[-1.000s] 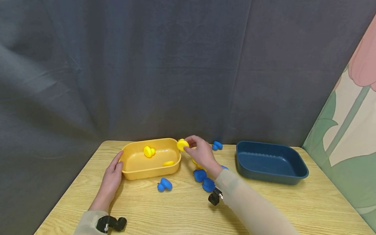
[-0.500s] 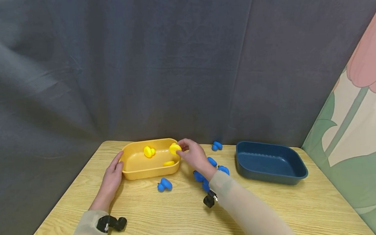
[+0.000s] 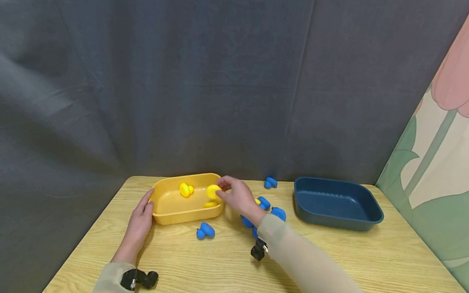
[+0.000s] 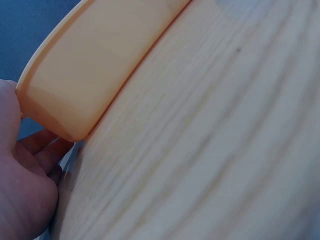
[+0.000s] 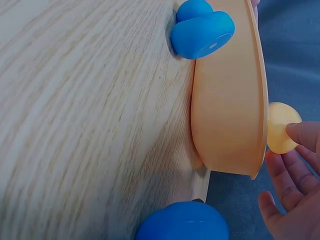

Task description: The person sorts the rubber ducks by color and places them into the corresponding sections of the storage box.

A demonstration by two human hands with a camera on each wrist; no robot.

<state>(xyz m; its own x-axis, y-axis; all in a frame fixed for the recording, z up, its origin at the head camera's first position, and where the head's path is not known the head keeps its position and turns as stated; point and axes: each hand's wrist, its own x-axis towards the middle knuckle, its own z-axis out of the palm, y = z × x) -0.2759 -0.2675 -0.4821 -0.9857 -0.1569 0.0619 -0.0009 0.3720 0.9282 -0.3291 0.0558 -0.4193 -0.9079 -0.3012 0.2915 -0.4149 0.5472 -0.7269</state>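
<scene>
A yellow toy duck is pinched between the thumb and fingers of my right hand, over the right end of the yellow tub. The right wrist view shows this duck just past the tub's rim, its round base visible. Inside the tub lie two more yellow ducks, one towards the back and one near the front wall, partly hidden. My left hand rests against the tub's left end; in the left wrist view its fingers lie along the outer wall.
A blue duck lies in front of the tub. Several blue ducks and a bit of yellow show beside my right wrist, partly covered. Another blue duck sits at the back edge. A dark blue tub stands right.
My right hand has carried the yellow duck left and down, from beside the yellow tub's right rim to over its inside. The left hand has stayed in place.
</scene>
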